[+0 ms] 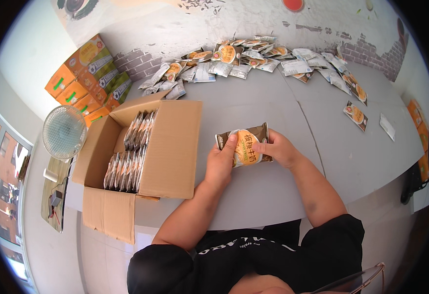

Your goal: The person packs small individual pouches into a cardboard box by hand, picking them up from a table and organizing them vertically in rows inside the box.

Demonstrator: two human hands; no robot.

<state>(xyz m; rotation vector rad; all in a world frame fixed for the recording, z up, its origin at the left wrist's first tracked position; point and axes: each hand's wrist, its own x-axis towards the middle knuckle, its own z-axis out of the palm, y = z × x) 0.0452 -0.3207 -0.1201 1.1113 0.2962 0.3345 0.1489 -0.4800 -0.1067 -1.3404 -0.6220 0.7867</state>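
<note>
Between my two hands is a brown and orange snack packet, its printed front turned up above the grey table. My left hand grips its left end, thumb on top. At the opposite end my right hand pinches it, thumb across the front. What lies beneath the packet is hidden. To the left of my hands stands an open cardboard box with its flaps spread. Inside it, two rows of packets stand on edge, packed closely side by side.
Loose packets are heaped along the wall, some showing silver backs. Two more, a brown packet and a silver one, lie at the right. Orange cartons are stacked behind the box. A round fan stands left of it.
</note>
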